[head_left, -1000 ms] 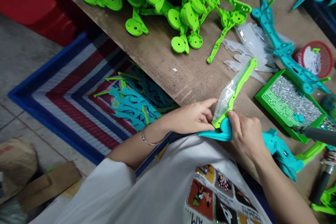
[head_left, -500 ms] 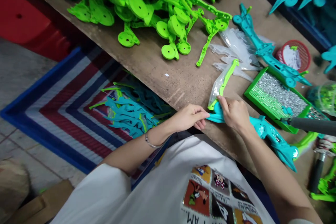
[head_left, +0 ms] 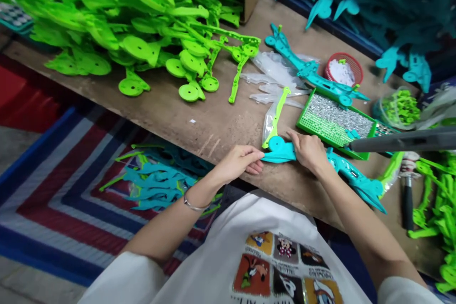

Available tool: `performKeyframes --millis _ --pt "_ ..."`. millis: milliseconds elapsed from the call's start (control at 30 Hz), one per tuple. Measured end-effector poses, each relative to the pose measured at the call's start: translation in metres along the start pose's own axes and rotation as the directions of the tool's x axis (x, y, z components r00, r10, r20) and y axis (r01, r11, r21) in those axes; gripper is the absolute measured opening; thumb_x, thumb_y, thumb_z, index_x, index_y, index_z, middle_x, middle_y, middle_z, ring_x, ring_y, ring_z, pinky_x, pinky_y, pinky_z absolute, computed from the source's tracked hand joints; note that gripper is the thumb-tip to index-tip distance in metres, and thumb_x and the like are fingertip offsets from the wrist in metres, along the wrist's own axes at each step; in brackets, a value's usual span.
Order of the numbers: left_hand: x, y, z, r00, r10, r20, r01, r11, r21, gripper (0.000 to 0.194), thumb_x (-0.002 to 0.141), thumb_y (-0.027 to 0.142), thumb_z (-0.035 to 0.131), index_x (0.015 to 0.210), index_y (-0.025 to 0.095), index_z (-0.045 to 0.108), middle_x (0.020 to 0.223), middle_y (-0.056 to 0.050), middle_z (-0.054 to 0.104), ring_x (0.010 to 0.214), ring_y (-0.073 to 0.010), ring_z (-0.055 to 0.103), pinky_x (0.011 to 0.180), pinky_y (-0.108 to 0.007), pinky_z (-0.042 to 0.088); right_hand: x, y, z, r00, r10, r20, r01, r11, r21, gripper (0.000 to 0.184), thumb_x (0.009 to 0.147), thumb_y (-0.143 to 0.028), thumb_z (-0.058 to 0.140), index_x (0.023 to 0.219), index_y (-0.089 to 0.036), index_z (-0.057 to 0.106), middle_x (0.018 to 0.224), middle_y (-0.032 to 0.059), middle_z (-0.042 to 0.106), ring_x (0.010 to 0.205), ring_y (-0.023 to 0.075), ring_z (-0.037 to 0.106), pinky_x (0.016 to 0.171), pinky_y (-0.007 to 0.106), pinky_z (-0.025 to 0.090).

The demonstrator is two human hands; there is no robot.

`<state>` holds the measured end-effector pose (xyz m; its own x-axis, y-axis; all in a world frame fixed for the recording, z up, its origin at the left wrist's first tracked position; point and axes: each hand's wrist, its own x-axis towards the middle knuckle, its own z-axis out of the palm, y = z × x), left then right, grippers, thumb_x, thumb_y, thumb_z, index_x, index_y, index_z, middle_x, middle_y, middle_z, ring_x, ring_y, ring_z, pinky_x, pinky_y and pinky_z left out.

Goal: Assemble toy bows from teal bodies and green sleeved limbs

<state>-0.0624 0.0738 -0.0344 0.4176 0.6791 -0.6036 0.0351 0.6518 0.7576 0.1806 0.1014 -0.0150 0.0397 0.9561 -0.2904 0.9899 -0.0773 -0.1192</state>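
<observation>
A long turquoise plastic part [head_left: 280, 151] lies along the table's front edge, with a round disc near its left end. My left hand [head_left: 245, 159] pinches the pointed left tip between thumb and fingers. Over the middle of the same part, my right hand [head_left: 310, 153] is closed, hiding that stretch. From the disc end sticks up a green strip [head_left: 280, 113] with a clear plastic blade along it. A similar green and clear arm [head_left: 391, 173] stands out from the right end.
Green plastic parts [head_left: 142, 47] are heaped at the back left. Clear blades [head_left: 274, 73], another turquoise part [head_left: 308, 70], a red basket [head_left: 360, 70] and a green tray [head_left: 302, 123] of small metal pieces lie beyond my hands. A dark grey rod [head_left: 402, 140] juts in from the right, above a black-handled tool [head_left: 408, 204].
My view has swung to the right. My right hand has shifted rightward along the turquoise part, uncovering its round disc. My left hand still pinches the tip.
</observation>
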Motion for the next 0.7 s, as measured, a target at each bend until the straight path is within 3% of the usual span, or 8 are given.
performKeyframes --millis 100,167,233,300,333,400,533,700 --pt "0.003 0.000 0.004 0.999 0.017 -0.049 -0.016 1.000 0.026 0.045 0.078 0.054 0.080 0.090 0.012 0.069 0.076 -0.007 0.076 0.067 -0.0171 0.075 0.067 -0.028 0.062 -0.010 0.014 0.004 0.972 -0.132 -0.195 0.158 0.979 0.126 0.052 0.106 -0.051 0.035 0.092 -0.019 0.073 0.083 0.0132 0.074 0.082 0.0274 0.071 0.076 0.037 0.049" --pt "0.004 -0.001 0.006 0.996 0.036 -0.083 -0.034 0.999 0.030 0.047 0.076 0.055 0.081 0.092 0.012 0.070 0.078 -0.007 0.076 0.069 -0.0179 0.075 0.069 -0.029 0.063 -0.027 0.027 0.005 0.842 -0.248 -0.479 0.374 0.909 0.186 0.030 0.104 -0.039 0.047 0.094 -0.020 0.067 0.085 0.0091 0.072 0.083 0.0229 0.070 0.077 0.035 0.051" --pt "0.005 -0.002 0.008 0.993 0.046 -0.108 -0.044 0.999 0.025 0.049 0.075 0.055 0.082 0.095 0.012 0.071 0.080 -0.008 0.077 0.072 -0.0188 0.076 0.071 -0.031 0.064 -0.049 0.042 0.001 0.549 -0.227 -0.804 0.533 0.836 0.128 0.008 0.095 -0.028 0.062 0.102 -0.024 0.062 0.088 0.0044 0.067 0.083 0.0205 0.067 0.078 0.036 0.053" --pt "0.006 -0.005 0.010 0.989 0.057 -0.138 -0.054 0.998 0.022 0.051 0.074 0.055 0.083 0.098 0.011 0.072 0.081 -0.009 0.078 0.073 -0.0197 0.076 0.073 -0.032 0.064 -0.068 0.056 -0.007 0.196 -0.016 -0.980 0.527 0.845 0.092 0.028 0.082 -0.025 0.075 0.106 -0.029 0.060 0.093 0.0027 0.061 0.086 0.0218 0.064 0.080 0.040 0.054" --pt "0.006 -0.007 0.011 0.986 0.067 -0.154 -0.065 0.998 0.020 0.052 0.074 0.055 0.083 0.099 0.011 0.073 0.081 -0.009 0.078 0.074 -0.0202 0.077 0.073 -0.032 0.064 -0.074 0.062 -0.013 0.099 0.122 -0.988 0.503 0.850 0.156 0.038 0.078 -0.026 0.079 0.110 -0.031 0.059 0.100 0.0034 0.060 0.092 0.0233 0.064 0.083 0.042 0.054" --pt "0.006 -0.011 0.012 0.978 0.098 -0.185 -0.098 0.995 0.014 0.052 0.074 0.055 0.083 0.100 0.011 0.073 0.081 -0.008 0.078 0.077 -0.0211 0.077 0.074 -0.032 0.065 -0.078 0.072 -0.024 0.164 0.379 -0.911 0.482 0.775 0.409 0.057 0.073 -0.029 0.085 0.121 -0.034 0.055 0.119 0.0054 0.057 0.108 0.0261 0.063 0.091 0.046 0.055" --pt "0.002 -0.018 0.009 0.978 0.108 -0.181 -0.103 0.994 0.035 0.052 0.076 0.056 0.082 0.102 0.012 0.074 0.082 -0.008 0.079 0.077 -0.0215 0.077 0.074 -0.032 0.065 -0.066 0.081 -0.042 0.629 0.502 -0.594 0.383 0.465 0.798 0.061 0.077 -0.035 0.084 0.127 -0.029 0.051 0.118 0.0054 0.067 0.109 0.0243 0.069 0.097 0.046 0.056" --pt "0.000 -0.022 0.004 0.985 0.078 -0.152 -0.062 0.993 0.103 0.049 0.080 0.056 0.079 0.103 0.013 0.075 0.083 -0.009 0.079 0.077 -0.0208 0.078 0.074 -0.031 0.065 -0.041 0.076 -0.062 0.763 0.381 -0.523 0.429 0.307 0.850 0.042 0.077 -0.032 0.079 0.113 -0.022 0.061 0.087 -0.0005 0.073 0.087 0.0214 0.072 0.088 0.042 0.057"
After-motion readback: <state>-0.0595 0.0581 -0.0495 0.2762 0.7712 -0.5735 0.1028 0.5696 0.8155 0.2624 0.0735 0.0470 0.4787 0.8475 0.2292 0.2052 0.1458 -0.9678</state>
